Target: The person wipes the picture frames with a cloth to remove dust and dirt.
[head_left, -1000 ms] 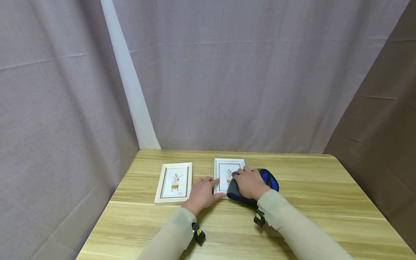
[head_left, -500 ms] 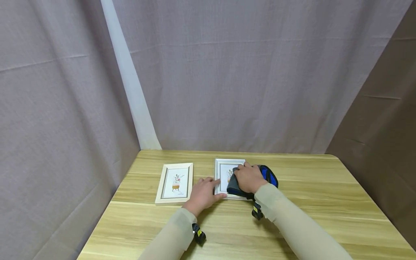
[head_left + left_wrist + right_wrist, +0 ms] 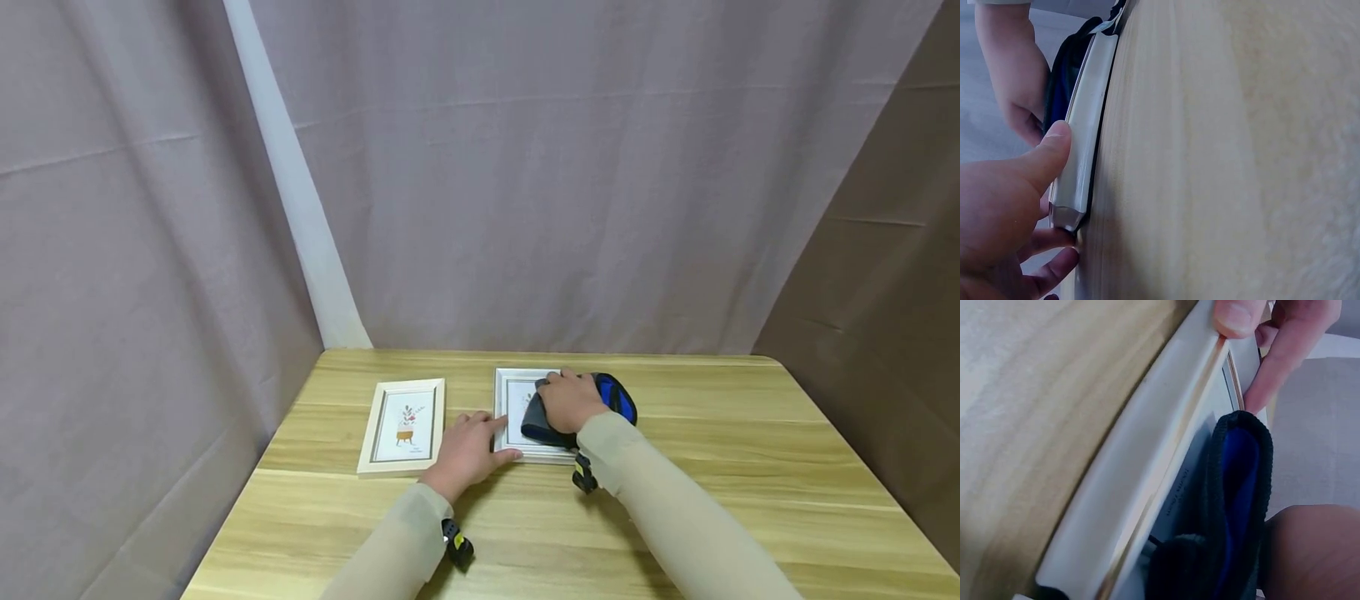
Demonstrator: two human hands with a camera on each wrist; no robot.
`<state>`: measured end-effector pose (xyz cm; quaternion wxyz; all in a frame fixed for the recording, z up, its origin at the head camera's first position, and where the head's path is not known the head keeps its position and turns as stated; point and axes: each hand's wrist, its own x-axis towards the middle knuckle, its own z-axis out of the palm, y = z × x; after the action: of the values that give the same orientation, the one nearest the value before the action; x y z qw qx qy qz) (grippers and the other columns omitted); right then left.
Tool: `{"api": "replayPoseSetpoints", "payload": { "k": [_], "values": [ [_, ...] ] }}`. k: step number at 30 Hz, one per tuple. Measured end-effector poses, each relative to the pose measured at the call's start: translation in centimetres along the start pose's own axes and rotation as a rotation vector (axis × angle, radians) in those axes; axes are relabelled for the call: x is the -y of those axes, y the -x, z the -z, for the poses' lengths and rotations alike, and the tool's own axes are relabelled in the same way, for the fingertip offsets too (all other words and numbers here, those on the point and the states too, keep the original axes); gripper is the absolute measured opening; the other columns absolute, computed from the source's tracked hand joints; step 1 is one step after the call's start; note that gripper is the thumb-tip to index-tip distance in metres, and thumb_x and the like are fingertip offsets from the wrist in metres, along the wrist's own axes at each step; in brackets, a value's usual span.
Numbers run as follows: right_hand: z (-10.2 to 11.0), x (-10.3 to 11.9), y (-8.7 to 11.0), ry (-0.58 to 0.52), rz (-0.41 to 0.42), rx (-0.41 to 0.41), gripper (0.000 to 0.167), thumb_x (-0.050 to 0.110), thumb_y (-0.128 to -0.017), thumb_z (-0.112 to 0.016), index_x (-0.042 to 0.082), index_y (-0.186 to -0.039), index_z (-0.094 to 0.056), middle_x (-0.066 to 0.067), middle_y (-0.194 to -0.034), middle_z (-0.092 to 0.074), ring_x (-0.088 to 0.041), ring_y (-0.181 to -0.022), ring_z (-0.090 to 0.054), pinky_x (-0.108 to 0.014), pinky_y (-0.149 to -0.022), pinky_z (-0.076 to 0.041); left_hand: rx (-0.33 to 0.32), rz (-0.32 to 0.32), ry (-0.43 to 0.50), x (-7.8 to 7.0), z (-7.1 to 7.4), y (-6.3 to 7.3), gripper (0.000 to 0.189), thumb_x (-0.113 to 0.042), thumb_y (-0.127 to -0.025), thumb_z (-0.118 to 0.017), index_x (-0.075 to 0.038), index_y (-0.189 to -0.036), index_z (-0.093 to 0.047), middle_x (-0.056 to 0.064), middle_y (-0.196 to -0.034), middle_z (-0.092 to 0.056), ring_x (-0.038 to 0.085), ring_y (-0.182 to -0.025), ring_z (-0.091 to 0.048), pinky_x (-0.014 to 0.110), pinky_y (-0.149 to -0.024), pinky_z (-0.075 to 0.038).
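Your left hand (image 3: 465, 450): thumb and forefinger spread apart at the near left corner of the white frame (image 3: 543, 456), thumb on the near rail, forefinger along the left rail, remaining fingers just outside the corner. Your right hand (image 3: 572, 402): fingers bent over a dark grey cloth (image 3: 546, 423) and holding it, wrist to the near right. Cloth: folded, dark-edged, blue inside; its left part lies over the print (image 3: 519, 400) in the white frame, its blue end reaches beyond the right rail. White frame: flat on the table (image 3: 757, 458), near the far edge, between your hands; the print partly covered, a little of its plant drawing showing left of the cloth. Cream frame (image 3: 372, 429): flat, left of your left hand and apart from the white frame; drawing of a leafy plant in an orange pot on legs, small lettering below. Dark wrist devices: one at your left cuff (image 3: 457, 546), one at your right, each with a yellow mark. Sleeves (image 3: 675, 508): pale beige, both arms. Table: light wood grain, rounded far corners. Curtain (image 3: 480, 208): greyish mauve, behind the table, with a white strip (image 3: 292, 183) slanting down at left.
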<state>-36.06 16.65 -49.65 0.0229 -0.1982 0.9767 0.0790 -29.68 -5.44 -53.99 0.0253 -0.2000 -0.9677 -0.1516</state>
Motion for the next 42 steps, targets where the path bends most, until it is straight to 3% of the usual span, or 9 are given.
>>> {"api": "replayPoseSetpoints", "payload": {
  "k": [6,16,23,36,42],
  "values": [
    [0.3,-0.1,-0.6,-0.060,-0.015,0.005,0.032,0.020,-0.107,-0.065,0.012,-0.136,-0.077,-0.015,-0.139,-0.068,-0.039,-0.126,-0.056,-0.068,-0.104,-0.049,-0.002,-0.022,-0.010,0.5,0.2,0.0,0.075,-0.068,-0.098,-0.073,-0.025,-0.159,-0.062,0.007,-0.152,-0.065,0.035,-0.130,-0.061,0.052,-0.107,-0.053],
    [0.0,0.0,-1.1,-0.142,-0.011,-0.002,0.032,0.016,-0.105,-0.066,0.013,-0.135,-0.078,-0.015,-0.138,-0.067,-0.038,-0.122,-0.056,-0.067,-0.102,-0.050,0.059,-0.042,-0.008,1.4,1.0,0.0,0.075,-0.064,-0.097,-0.077,-0.023,-0.158,-0.063,0.010,-0.156,-0.063,0.041,-0.137,-0.060,0.058,-0.109,-0.051],
    [-0.2,0.1,-1.3,-0.185,-0.010,-0.016,0.033,0.014,-0.103,-0.067,0.012,-0.133,-0.079,-0.015,-0.138,-0.068,-0.037,-0.119,-0.056,-0.067,-0.100,-0.049,0.080,-0.041,0.034,2.3,0.9,-0.2,0.073,-0.063,-0.095,-0.079,-0.027,-0.157,-0.064,0.001,-0.156,-0.064,0.036,-0.141,-0.059,0.058,-0.113,-0.049],
    [-0.6,0.6,-1.9,-0.202,-0.013,-0.001,0.034,0.013,-0.104,-0.063,0.012,-0.134,-0.079,-0.014,-0.138,-0.068,-0.035,-0.116,-0.055,-0.066,-0.100,-0.049,0.084,-0.063,0.052,2.6,1.3,0.0,0.072,-0.058,-0.094,-0.084,-0.025,-0.155,-0.066,0.001,-0.153,-0.067,0.035,-0.140,-0.060,0.056,-0.113,-0.049],
    [0.1,1.1,-2.0,-0.202,-0.016,-0.001,0.037,0.012,-0.104,-0.064,0.010,-0.139,-0.076,-0.015,-0.143,-0.065,-0.038,-0.126,-0.055,-0.067,-0.105,-0.047,0.073,-0.065,0.060,2.7,1.5,0.1,0.071,-0.058,-0.095,-0.082,-0.024,-0.155,-0.066,0.003,-0.154,-0.065,0.036,-0.142,-0.058,0.057,-0.116,-0.047]
  ]
}}
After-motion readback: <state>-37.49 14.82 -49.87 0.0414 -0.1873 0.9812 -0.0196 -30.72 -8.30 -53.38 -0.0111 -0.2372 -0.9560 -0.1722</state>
